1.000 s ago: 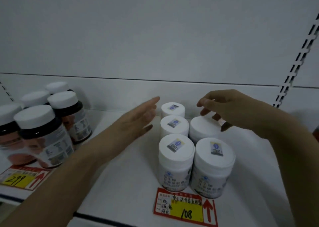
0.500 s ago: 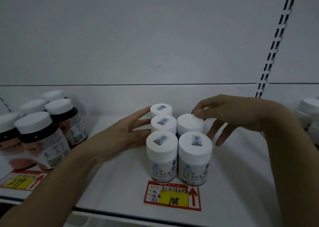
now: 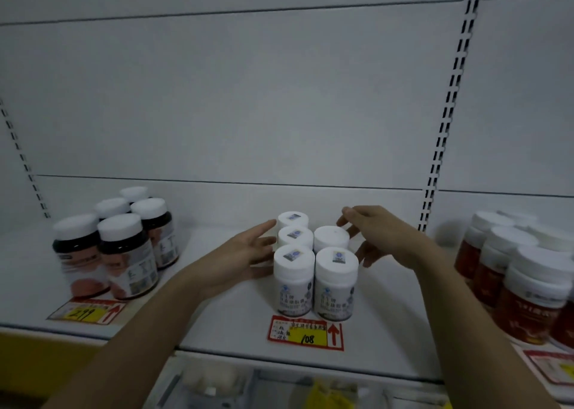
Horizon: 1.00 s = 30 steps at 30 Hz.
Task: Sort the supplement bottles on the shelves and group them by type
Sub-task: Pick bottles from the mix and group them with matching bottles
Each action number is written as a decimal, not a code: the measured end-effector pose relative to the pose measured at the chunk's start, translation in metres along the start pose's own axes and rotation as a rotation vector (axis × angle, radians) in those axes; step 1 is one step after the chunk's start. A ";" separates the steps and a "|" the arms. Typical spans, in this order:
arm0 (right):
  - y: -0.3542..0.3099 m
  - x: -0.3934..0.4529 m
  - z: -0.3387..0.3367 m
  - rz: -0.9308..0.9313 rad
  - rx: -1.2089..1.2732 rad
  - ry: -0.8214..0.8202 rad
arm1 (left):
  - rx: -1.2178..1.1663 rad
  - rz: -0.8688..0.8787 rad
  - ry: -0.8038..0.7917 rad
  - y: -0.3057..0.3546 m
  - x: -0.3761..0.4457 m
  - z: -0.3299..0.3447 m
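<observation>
Several small white supplement bottles (image 3: 293,279) stand in two rows at the middle of the white shelf (image 3: 230,321). My left hand (image 3: 245,253) lies with straight fingers along the left side of this group, touching it. My right hand (image 3: 375,234) hovers with spread fingers by the rear right bottle (image 3: 330,237), fingertips at its cap. Neither hand grips a bottle. Dark brown bottles with white caps (image 3: 124,253) are grouped at the left. Red bottles with white caps (image 3: 525,287) are grouped at the right.
Red and yellow price tags lie on the shelf front: one marked 108 (image 3: 306,332) under the white bottles, one marked 299 (image 3: 87,312) at the left. Slotted uprights (image 3: 444,122) run up the back panel. A lower shelf holds blurred goods (image 3: 217,380).
The view has pulled back and up, revealing the red bottles at the right. My left hand has closed in against the white bottles' left side; my right hand stays by the rear right cap.
</observation>
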State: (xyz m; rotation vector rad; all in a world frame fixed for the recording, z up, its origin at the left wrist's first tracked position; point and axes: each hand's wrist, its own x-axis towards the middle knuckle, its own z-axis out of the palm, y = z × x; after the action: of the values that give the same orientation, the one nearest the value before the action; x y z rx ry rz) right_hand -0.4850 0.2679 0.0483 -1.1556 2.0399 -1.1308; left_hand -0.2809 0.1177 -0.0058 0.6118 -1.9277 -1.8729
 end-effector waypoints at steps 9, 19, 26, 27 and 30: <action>0.028 -0.048 -0.016 0.026 -0.021 -0.294 | 0.216 0.110 -0.107 -0.021 -0.026 -0.002; 0.049 -0.074 -0.003 -0.088 0.092 -0.280 | 0.247 0.168 -0.133 -0.012 -0.036 0.003; 0.051 -0.090 0.010 -0.088 0.045 -0.133 | 0.363 0.153 -0.087 -0.020 -0.038 -0.005; 0.051 -0.091 0.014 -0.081 0.039 -0.091 | 0.388 0.148 -0.061 -0.022 -0.039 -0.005; 0.043 -0.097 0.030 -0.082 0.028 -0.036 | 0.390 0.141 0.065 -0.015 -0.051 0.010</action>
State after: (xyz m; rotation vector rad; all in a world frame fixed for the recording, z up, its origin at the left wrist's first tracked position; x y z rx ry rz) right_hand -0.4323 0.3522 0.0004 -1.2461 1.9596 -1.1658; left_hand -0.2432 0.1544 -0.0199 0.6206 -2.2459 -1.3847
